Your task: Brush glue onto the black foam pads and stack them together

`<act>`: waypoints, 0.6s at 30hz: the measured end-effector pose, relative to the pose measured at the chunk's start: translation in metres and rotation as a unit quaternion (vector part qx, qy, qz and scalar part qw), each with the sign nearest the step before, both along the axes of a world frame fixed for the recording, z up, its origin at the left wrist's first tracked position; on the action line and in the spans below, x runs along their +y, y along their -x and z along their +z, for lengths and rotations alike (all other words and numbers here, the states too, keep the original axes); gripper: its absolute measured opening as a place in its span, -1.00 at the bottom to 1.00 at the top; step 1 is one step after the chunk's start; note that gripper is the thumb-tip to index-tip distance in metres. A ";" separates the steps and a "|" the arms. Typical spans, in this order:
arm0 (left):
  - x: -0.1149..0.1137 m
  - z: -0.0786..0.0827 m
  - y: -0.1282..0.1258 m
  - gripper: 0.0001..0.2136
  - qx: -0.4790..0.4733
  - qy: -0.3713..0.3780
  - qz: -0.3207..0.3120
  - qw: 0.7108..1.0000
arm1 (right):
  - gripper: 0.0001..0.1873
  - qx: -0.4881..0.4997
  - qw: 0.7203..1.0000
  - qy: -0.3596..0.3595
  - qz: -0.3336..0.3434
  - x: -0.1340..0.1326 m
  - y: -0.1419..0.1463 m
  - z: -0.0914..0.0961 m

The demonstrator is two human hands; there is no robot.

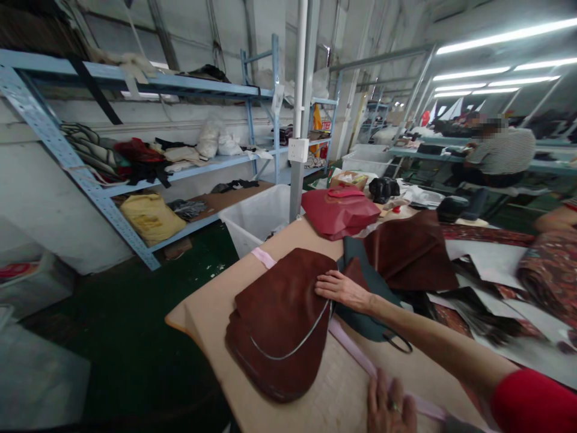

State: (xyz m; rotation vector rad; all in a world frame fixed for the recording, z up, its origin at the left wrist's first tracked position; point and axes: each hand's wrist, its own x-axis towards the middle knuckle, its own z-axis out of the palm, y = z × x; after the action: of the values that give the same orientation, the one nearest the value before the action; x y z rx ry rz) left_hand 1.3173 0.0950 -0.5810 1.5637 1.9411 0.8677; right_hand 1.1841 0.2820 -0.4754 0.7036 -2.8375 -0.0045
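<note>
My right hand [343,288] lies flat and open, fingers stretched out, on the edge of a stack of dark brown leather pieces [279,325] with a pale curved line drawn on the top one. Its arm, in a red sleeve, reaches in from the lower right. My left hand [390,410], wearing a ring, rests with fingers flat on a pale pink strip [356,355] that runs across the tan worktable [211,325]. It holds nothing. A dark green piece with a ring-shaped loop [374,319] lies just behind my right hand.
More brown leather [410,252], a red bag [339,211] and patterned sheets [545,270] cover the table farther back. A white bin [256,218] stands beside a white post [298,114]. Blue shelving [148,174] with cloth lines the left wall. A seated person [498,153] works at a far bench.
</note>
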 end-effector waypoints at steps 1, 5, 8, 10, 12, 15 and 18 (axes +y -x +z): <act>-0.002 0.006 0.001 -0.36 -0.006 -0.001 0.004 1.000 | -0.59 -0.008 1.000 -0.002 -0.007 0.002 -0.001 -0.001; -0.009 0.025 0.004 -0.37 -0.020 0.002 0.002 1.000 | -0.44 -0.062 0.997 -0.014 -0.050 0.007 -0.016 -0.008; -0.014 0.034 0.006 -0.40 -0.009 -0.009 0.011 1.000 | -0.27 -0.073 0.991 0.009 -0.107 0.014 -0.028 -0.008; -0.021 0.040 0.006 -0.44 0.007 -0.037 0.055 0.998 | -0.33 -0.050 0.980 0.067 -0.181 0.018 -0.027 0.000; -0.031 0.047 0.009 -0.50 0.033 -0.100 0.148 0.983 | -0.48 -0.019 0.956 0.127 -0.264 0.021 -0.015 0.009; -0.060 0.060 0.027 -0.59 0.079 -0.225 0.331 0.913 | -0.56 -0.004 0.920 0.178 -0.349 0.022 0.019 0.016; -0.098 0.069 0.060 -0.61 0.064 -0.234 0.483 0.842 | -0.54 -0.025 0.890 0.214 -0.401 0.024 0.057 0.009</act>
State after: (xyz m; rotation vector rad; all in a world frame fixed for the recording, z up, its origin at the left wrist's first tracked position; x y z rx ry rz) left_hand 1.2570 -0.0027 -0.5116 0.7438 2.7947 1.7707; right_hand 1.1271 0.3058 -0.4661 -0.5750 -2.7935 0.4880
